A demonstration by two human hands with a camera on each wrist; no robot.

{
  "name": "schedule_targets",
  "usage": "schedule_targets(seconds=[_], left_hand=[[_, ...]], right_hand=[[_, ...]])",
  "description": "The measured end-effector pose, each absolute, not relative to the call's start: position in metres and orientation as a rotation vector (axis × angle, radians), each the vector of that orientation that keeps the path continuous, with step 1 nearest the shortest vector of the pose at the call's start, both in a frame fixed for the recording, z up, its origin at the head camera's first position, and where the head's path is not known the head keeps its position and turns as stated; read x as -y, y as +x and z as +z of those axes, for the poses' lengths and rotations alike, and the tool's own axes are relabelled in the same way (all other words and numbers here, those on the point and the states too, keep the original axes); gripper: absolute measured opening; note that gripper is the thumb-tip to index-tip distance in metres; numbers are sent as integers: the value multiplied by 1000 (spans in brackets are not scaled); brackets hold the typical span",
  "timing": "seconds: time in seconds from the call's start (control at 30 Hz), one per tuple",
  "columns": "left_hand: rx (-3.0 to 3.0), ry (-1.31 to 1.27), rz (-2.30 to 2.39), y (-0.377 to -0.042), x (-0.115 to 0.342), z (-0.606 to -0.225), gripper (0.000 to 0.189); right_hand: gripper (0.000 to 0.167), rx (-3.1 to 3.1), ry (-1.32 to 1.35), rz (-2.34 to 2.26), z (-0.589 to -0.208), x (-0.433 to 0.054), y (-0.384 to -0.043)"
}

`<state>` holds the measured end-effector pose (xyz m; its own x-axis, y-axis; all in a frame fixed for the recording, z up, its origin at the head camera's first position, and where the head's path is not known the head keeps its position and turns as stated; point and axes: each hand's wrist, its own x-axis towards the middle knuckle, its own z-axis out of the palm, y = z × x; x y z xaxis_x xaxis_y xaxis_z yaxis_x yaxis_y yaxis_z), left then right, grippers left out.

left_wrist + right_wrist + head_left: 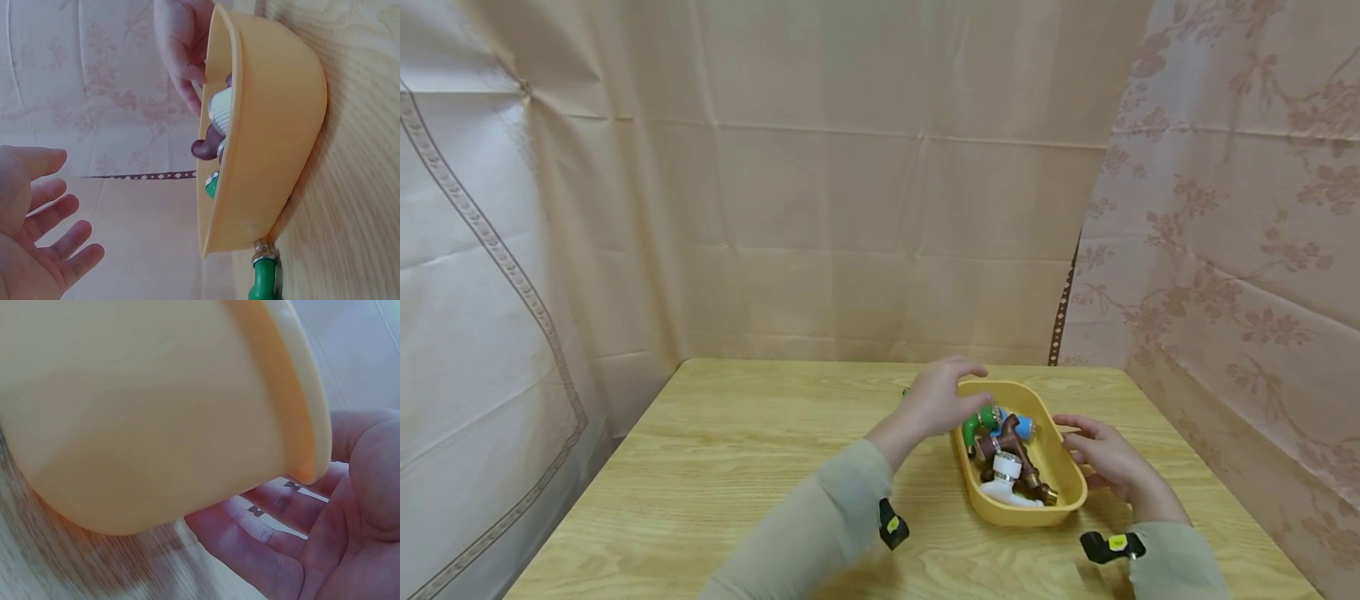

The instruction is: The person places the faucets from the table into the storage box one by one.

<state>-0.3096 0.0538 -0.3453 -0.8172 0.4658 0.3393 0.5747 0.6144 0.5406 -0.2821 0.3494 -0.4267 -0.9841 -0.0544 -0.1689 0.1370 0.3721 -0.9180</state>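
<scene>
A yellow plastic basin [1026,517] stands on the table, holding several taps. Among them are a brown tap [1017,447] with a brass threaded end, a white tap [1006,493], a green tap [972,429] and a blue tap [1025,427]. My left hand [936,400] hovers by the basin's left rim; its fingers are loosely spread and hold nothing in the left wrist view. At the opposite side, my right hand [1108,458] has its relaxed fingers [244,550] close against the basin's outer wall. Another green tap [264,278] lies outside the basin, mostly hidden behind my left hand in the head view.
The wood-grain table [760,442] ends at a beige curtain [865,208] behind. Flower-patterned cloth [1247,250] hangs along the right side, and a white cloth [467,333] hangs on the left. Each wrist carries a small black device [892,525].
</scene>
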Motion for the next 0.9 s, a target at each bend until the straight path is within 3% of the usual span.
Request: schedule_targets(seconds=[0.9], left_hand=[[2605,-740,-1038,-332,-8,-349,53]], right_hand=[[59,-2487,110,-1630,-429,-351,-286]])
